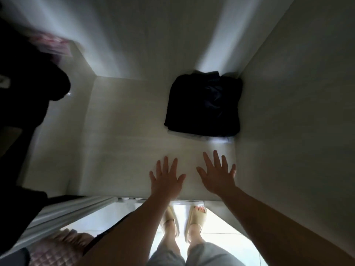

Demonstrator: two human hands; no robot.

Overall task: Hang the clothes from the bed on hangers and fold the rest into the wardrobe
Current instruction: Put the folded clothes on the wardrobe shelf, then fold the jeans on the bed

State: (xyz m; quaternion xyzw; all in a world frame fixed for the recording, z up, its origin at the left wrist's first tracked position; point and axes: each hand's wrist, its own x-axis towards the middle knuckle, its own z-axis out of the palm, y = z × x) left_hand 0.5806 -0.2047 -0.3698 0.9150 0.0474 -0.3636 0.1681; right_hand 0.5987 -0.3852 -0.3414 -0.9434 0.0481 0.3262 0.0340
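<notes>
Dark bundle in the back right corner

The folded dark garment [203, 106] lies on the wardrobe floor [119, 146] against the right wall, ahead of my hands. My right hand [217, 176] is nearer it than my left hand [166, 178]. Both hands are spread flat, holding nothing.

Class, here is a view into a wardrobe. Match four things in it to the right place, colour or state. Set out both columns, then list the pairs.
Column one:
1. folded dark garment
2. left hand
3. slippers
4. quilted fabric

Column two:
a. being worn
b. pink, at the lower left
c. in the far corner, against the right wardrobe wall
d. fingers spread, holding nothing

Pairs: 1-c, 2-d, 3-a, 4-b.
</notes>
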